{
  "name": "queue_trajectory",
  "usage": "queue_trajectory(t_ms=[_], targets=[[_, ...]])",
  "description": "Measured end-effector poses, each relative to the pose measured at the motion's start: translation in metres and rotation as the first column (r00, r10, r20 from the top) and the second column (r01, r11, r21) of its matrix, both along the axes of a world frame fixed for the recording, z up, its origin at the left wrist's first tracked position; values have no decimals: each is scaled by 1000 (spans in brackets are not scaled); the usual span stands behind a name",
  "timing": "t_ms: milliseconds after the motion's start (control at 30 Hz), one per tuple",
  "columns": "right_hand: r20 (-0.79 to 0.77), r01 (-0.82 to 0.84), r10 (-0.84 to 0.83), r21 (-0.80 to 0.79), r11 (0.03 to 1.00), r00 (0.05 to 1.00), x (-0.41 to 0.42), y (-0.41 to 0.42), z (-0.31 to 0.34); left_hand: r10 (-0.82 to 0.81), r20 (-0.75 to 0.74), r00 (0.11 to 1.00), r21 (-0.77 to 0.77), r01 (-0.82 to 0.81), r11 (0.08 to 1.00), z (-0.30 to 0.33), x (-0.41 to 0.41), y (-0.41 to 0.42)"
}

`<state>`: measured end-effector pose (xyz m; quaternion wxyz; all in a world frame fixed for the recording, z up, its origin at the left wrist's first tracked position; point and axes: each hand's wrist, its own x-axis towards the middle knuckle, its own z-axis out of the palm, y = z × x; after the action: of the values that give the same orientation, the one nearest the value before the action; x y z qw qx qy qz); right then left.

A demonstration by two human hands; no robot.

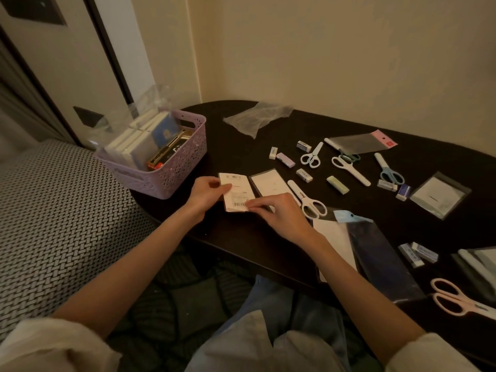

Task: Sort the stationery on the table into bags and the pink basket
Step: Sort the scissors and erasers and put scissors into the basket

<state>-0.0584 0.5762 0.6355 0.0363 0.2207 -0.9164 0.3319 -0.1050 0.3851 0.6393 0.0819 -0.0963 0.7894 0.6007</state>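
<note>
- Holding a small white packet (236, 193) with a barcode label, your left hand (205, 196) grips its left edge, thumb on top, just above the near edge of the dark tabletop (295, 124).
- Your right hand (279, 213) pinches the packet's lower right corner, fingers curled down onto it.
- Just beside the packet on the right lies a second flat white packet in a clear sleeve (269, 183), and next to that white-handled scissors (308, 200).
- You have the pink basket (166, 167) at the left end of the tabletop, near your left hand; it holds upright white and blue packs wrapped in clear plastic.
- Farther back lies an empty clear bag (255, 116); to its right is a clear bag with a pink header (362, 142).
- Between them and you, small erasers (304, 174), a green eraser (337, 184), small white scissors (312, 155) and blue-handled scissors (389, 170) lie scattered, apart from one another.
- Near your right forearm rests a dark sleeve with a blue header (375, 253), and pink-handled scissors (453, 298) sit at the right near edge.
</note>
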Motion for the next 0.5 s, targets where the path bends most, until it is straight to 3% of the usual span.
queue_trajectory(t_ms=[100, 200, 267, 400, 500], targets=[[41, 12, -12, -2, 1000, 999, -4, -2, -3, -63, -133, 989, -353, 12, 935, -10, -2, -11], [60, 32, -32, -6, 999, 998, -9, -5, -4, -180, -282, 942, -524, 6, 851, -13, 1, -23], [74, 26, -26, 0, 1000, 997, -12, -6, -4, -340, -354, 871, -552, 98, 828, -8, 4, -28], [81, -1, -1, 19, 1000, 997, -17, -10, -7, -567, -194, 800, -538, 396, 744, -1, 13, -35], [81, 16, -17, 6, 1000, 997, -17, -13, -10, -636, -159, 755, -577, 452, 681, -8, 18, -38]])
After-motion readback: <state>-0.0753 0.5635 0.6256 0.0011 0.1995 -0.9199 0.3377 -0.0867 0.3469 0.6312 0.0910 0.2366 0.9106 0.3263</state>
